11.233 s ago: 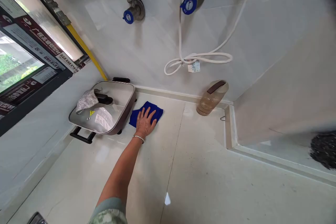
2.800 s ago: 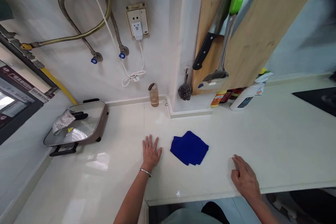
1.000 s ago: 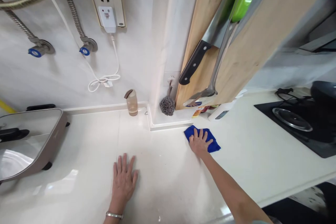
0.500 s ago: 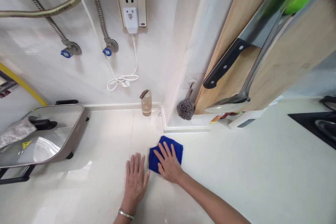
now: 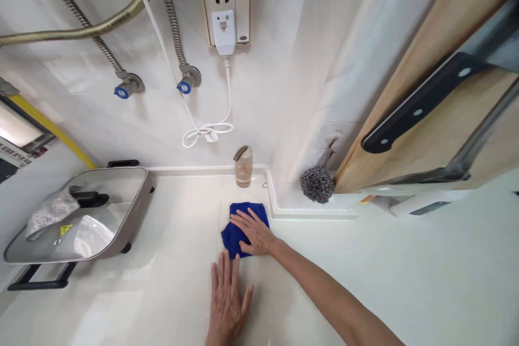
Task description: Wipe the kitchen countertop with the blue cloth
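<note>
My right hand [image 5: 255, 233] lies flat on a folded blue cloth [image 5: 235, 243] on the white countertop [image 5: 178, 259]. Its fingers point left and up, stretched over the cloth. Part of the cloth is hidden under the palm. Just below the cloth, my left hand [image 5: 227, 300] rests palm down on the counter, fingers spread, holding nothing. Its fingertips are close to the cloth's lower edge. Beyond the cloth, against the wall, a small clear brownish bottle [image 5: 244, 167] stands upright, with some liquid at the bottom.
An electric pan with a glass lid [image 5: 138, 205] stands at left. A steel-wool scrubber [image 5: 317, 185] hangs at the wall corner, beside a wooden board [image 5: 352, 167] and a black-handled knife [image 5: 417, 111]. Above are a plugged-in socket [image 5: 243, 11], a cord and water valves [image 5: 130, 86].
My right hand has slid the blue cloth left and toward the wall, closer to the bottle. The camera view has turned left. My left hand stays flat on the counter.
</note>
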{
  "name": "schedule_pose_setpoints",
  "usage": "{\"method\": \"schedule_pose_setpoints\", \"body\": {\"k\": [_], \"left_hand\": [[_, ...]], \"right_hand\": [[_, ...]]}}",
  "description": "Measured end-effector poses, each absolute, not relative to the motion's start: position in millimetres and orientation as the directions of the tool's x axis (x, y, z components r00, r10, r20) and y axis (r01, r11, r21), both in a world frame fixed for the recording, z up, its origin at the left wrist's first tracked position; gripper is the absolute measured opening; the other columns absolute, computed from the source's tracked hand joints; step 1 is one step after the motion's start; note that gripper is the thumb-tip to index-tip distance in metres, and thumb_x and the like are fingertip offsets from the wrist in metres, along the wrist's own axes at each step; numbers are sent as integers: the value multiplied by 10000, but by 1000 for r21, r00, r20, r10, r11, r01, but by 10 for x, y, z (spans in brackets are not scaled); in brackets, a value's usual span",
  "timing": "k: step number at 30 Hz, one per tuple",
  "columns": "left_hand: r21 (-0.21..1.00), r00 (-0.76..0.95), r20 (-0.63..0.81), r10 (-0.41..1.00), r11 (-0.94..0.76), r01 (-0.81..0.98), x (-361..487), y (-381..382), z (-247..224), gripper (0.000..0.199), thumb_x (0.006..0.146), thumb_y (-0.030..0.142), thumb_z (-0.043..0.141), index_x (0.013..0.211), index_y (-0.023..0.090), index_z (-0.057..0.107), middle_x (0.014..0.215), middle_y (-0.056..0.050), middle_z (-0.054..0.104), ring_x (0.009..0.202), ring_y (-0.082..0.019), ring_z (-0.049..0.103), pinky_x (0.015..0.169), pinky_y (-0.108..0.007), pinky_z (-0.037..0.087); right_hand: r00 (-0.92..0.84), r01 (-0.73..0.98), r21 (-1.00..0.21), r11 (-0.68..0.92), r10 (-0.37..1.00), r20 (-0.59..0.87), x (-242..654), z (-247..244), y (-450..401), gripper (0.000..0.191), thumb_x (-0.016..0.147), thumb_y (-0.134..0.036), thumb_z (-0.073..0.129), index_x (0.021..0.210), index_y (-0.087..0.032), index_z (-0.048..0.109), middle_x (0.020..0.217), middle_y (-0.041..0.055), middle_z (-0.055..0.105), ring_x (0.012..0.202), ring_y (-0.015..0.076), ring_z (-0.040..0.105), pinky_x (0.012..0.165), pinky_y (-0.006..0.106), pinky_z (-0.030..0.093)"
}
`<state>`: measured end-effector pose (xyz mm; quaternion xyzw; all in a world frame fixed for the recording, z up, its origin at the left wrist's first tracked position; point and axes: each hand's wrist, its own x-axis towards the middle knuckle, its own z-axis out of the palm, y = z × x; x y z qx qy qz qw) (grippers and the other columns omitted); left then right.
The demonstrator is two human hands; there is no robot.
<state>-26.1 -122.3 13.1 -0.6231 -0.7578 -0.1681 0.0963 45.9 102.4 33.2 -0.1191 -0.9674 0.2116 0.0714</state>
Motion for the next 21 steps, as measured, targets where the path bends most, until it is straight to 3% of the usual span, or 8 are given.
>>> {"method": "schedule_pose_setpoints", "body": {"k": [5,9,13,21], "left_hand": [[123,-217,301,928,188,974,-251,-1247,157,757,939,429,503,1589,250,160,1641,-96,225,1512,-320,210,1199,-583,303],[111,-213,288,934,189,976,-251,-1256,183,764,941,435,493,1590,227,148,1636,-110,228,1512,-323,205,1181,-584,334],[112,-206,329,922,178,978,-257,-1252,189,764,953,424,479,1592,208,119,1633,-125,233,1515,-310,197,1207,-570,287],[305,-275,370,887,163,938,-323,-1237,108,700,1004,345,373,1588,161,35,1642,-162,201,1525,-277,151,1196,-548,306]], "right_hand": [[-927,282,-397,873,355,121,236,259,1362,759,812,-348,494,1521,-150,310,1606,73,282,1514,235,111,1251,524,-1],[-897,351,-357,866,420,137,121,213,1476,733,828,-340,481,1518,-154,320,1605,65,289,1511,233,130,1252,515,27],[-860,424,-342,839,492,139,154,211,1288,717,861,-330,454,1530,-128,291,1606,99,277,1511,267,121,1241,560,45],[-847,454,-337,825,517,124,655,192,122,702,919,-380,425,1550,-140,234,1632,91,200,1517,305,47,1229,621,26]]}}
